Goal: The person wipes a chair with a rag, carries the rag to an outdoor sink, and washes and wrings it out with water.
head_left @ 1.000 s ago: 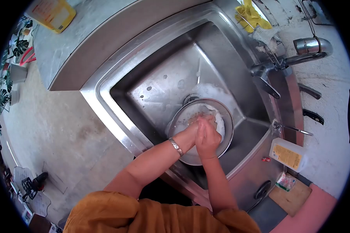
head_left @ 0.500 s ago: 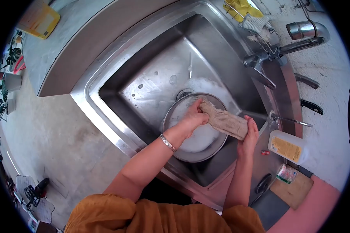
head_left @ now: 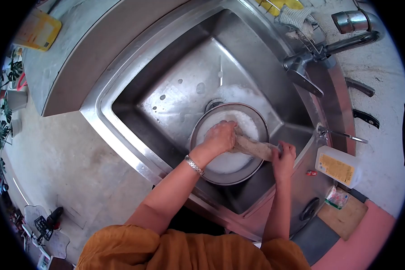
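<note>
A long, wet beige cloth (head_left: 255, 148) stretches between my two hands over a round metal basin (head_left: 264, 130). My left hand (head_left: 220, 136), with a metal bracelet at the wrist, grips the cloth's left end above the white suds (head_left: 227, 164) in the basin. At the other end, near the basin's right rim, my right hand (head_left: 284, 158) is closed on the cloth. Its fingers are partly hidden. The basin sits inside the steel sink (head_left: 180, 96), beside the drain (head_left: 215, 104).
A faucet (head_left: 301, 74) stands at the sink's upper right, next to a wire holder with a scrubbing cloth (head_left: 296, 18). On the right lie two knives (head_left: 366, 118), a plastic bottle (head_left: 338, 166) and a cutting board (head_left: 346, 220). A yellow container (head_left: 42, 31) stands at upper left.
My right hand has gone from an open palm against the cloth's end to a closed grip. The cloth now looks narrower and bunched, and my left hand has shifted slightly left and down.
</note>
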{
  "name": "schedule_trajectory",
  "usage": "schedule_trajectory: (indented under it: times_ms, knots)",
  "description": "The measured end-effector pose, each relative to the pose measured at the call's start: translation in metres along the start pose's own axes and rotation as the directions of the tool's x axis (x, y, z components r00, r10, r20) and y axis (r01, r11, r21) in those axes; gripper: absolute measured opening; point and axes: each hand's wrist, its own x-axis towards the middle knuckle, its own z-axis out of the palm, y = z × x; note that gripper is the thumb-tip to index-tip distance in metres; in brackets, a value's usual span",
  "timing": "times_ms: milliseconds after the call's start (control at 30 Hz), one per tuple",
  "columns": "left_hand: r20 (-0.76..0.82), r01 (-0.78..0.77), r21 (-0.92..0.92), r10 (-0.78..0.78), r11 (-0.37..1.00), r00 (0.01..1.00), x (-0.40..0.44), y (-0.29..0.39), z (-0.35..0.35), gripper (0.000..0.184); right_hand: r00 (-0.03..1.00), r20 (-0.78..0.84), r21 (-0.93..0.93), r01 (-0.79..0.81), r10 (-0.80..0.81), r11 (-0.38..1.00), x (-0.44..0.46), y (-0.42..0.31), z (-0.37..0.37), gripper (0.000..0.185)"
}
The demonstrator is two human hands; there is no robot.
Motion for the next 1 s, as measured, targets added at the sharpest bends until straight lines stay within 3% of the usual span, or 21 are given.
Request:
schedule_trajectory:
  times_ms: [33, 67, 100, 167, 200, 267, 300, 367, 433, 500, 533, 567, 600, 633, 667, 700, 800, 867, 900, 967, 1000]
  knots:
    - [-0.104, 0.027, 0.030, -0.024, 0.999, 0.994, 0.002, 0.005, -0.004, 0.026, 0.972, 0.040, -0.269, 0.233, -0.231, 0.935, -0.006, -0.011, 0.007, 0.026]
    - [-0.210, 0.054, 0.057, -0.041, 0.997, 0.977, 0.004, 0.008, -0.007, 0.027, 0.960, 0.099, -0.205, 0.278, -0.262, 0.938, -0.009, -0.020, 0.018, 0.027]
    - [-0.210, 0.052, 0.061, -0.038, 0.997, 0.977, 0.007, 0.008, -0.008, 0.027, 0.941, 0.154, -0.139, 0.321, -0.300, 0.937, -0.009, -0.026, 0.030, 0.029]
    - [-0.277, 0.048, 0.007, -0.044, 0.999, 0.960, 0.008, 0.006, -0.009, 0.030, 0.912, 0.337, -0.007, 0.250, -0.233, 0.968, -0.002, -0.031, 0.061, 0.037]
    - [-0.277, 0.048, 0.011, -0.043, 0.999, 0.960, 0.009, 0.006, -0.008, 0.030, 0.912, 0.337, -0.003, 0.248, -0.233, 0.969, -0.002, -0.032, 0.080, 0.037]
    - [-0.290, 0.086, -0.134, -0.123, 0.987, 0.949, 0.012, 0.004, -0.009, 0.031, 0.969, 0.211, -0.166, 0.162, -0.125, 0.973, -0.004, -0.033, 0.115, 0.048]
    - [-0.293, 0.089, -0.129, -0.124, 0.988, 0.948, 0.014, 0.002, -0.009, 0.031, 0.969, 0.213, -0.159, 0.164, -0.128, 0.973, -0.007, -0.029, 0.123, 0.048]
    - [-0.292, 0.095, -0.290, -0.183, 0.952, 0.939, 0.018, -0.003, -0.008, 0.032, 0.901, 0.366, -0.110, 0.290, -0.232, 0.951, -0.015, -0.021, 0.136, 0.056]
    - [-0.248, 0.143, -0.397, -0.256, 0.907, 0.934, 0.019, -0.002, -0.005, 0.032, 0.887, 0.355, -0.037, 0.329, -0.296, 0.943, -0.006, 0.001, 0.133, 0.054]
    - [-0.201, 0.177, -0.509, -0.316, 0.842, 0.927, 0.018, 0.003, -0.008, 0.032, 0.932, 0.356, 0.252, -0.022, -0.071, 0.967, -0.005, -0.008, 0.087, 0.040]
    - [-0.164, 0.200, -0.481, -0.312, 0.854, 0.936, 0.017, 0.007, -0.010, 0.033, 0.933, 0.351, 0.247, -0.015, -0.075, 0.969, -0.006, -0.010, 0.073, 0.040]
    - [-0.127, 0.222, -0.449, -0.308, 0.866, 0.943, 0.017, 0.010, -0.011, 0.034, 0.933, 0.351, 0.525, -0.125, -0.080, 0.842, -0.007, -0.012, 0.061, 0.032]
    - [-0.131, 0.215, -0.451, -0.303, 0.866, 0.944, 0.016, 0.013, -0.010, 0.034, 0.933, 0.350, 0.748, -0.222, -0.087, 0.625, -0.006, -0.016, 0.050, 0.026]
    - [-0.079, 0.130, -0.410, -0.178, 0.903, 0.981, 0.014, 0.015, -0.009, 0.035, 0.934, 0.344, 0.750, -0.216, -0.091, 0.625, -0.006, -0.024, 0.040, 0.026]
    - [-0.022, 0.039, -0.371, -0.051, 0.928, 0.998, 0.012, 0.016, -0.007, 0.036, 0.930, 0.358, 0.850, -0.291, -0.077, 0.440, -0.005, -0.034, 0.032, 0.024]
    - [-0.027, 0.032, -0.370, -0.045, 0.928, 0.999, 0.012, 0.018, -0.003, 0.036, 0.924, 0.376, 0.907, -0.352, -0.068, 0.233, -0.004, -0.044, 0.023, 0.023]
    - [-0.126, -0.252, -0.427, 0.219, 0.868, 0.968, 0.009, 0.029, -0.003, 0.034, 0.923, 0.360, 0.929, -0.342, -0.134, 0.140, 0.003, -0.050, 0.007, 0.026]
    - [-0.075, -0.189, -0.466, 0.174, 0.864, 0.982, 0.008, 0.034, -0.010, 0.034, 0.934, 0.348, 0.937, -0.344, -0.075, 0.062, 0.004, -0.059, -0.003, 0.023]
    - [-0.020, -0.120, -0.503, 0.127, 0.856, 0.992, 0.008, 0.034, -0.012, 0.036, 0.935, 0.347, 0.937, -0.343, -0.076, 0.063, 0.007, -0.057, -0.002, 0.023]
    - [-0.071, -0.116, -0.592, 0.091, 0.798, 0.993, 0.010, 0.031, -0.011, 0.034, 0.959, 0.246, 0.839, -0.137, -0.142, 0.527, 0.014, -0.055, -0.002, 0.018]
    - [-0.116, -0.116, -0.672, 0.051, 0.731, 0.992, 0.011, 0.029, -0.012, 0.033, 0.958, 0.246, 0.839, -0.134, -0.146, 0.528, 0.015, -0.059, 0.000, 0.018]
